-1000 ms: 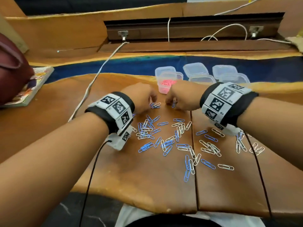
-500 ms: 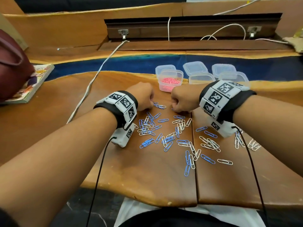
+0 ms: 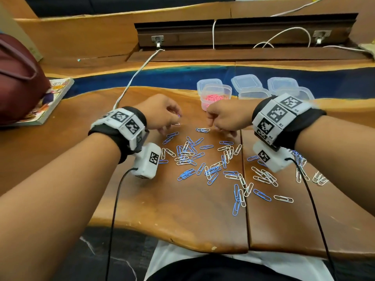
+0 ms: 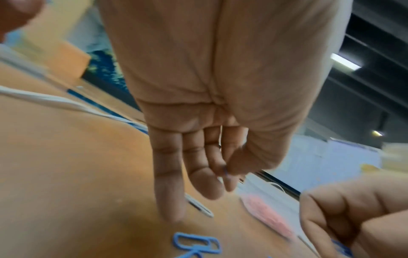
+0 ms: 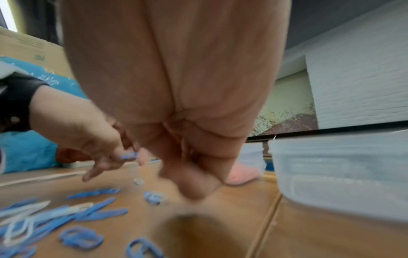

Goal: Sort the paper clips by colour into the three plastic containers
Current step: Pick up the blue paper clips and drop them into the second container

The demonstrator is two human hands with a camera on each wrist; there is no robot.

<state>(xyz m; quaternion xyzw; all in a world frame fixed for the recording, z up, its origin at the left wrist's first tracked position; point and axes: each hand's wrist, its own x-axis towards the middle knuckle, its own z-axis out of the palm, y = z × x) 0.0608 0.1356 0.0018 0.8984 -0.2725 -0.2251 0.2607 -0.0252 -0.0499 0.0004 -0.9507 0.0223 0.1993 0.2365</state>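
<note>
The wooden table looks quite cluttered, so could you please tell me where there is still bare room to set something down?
Bare wood lies along the wooden table's near edge, below the scattered blue and white paper clips, and left of them toward the white cable and book. Crowded: the centre, and the clear plastic containers at the back.

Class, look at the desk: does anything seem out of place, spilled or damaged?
Blue and white paper clips lie scattered loose over the wooden table, unsorted. Only the clear plastic container of pink clips holds any I can see. Nothing looks damaged.
</note>
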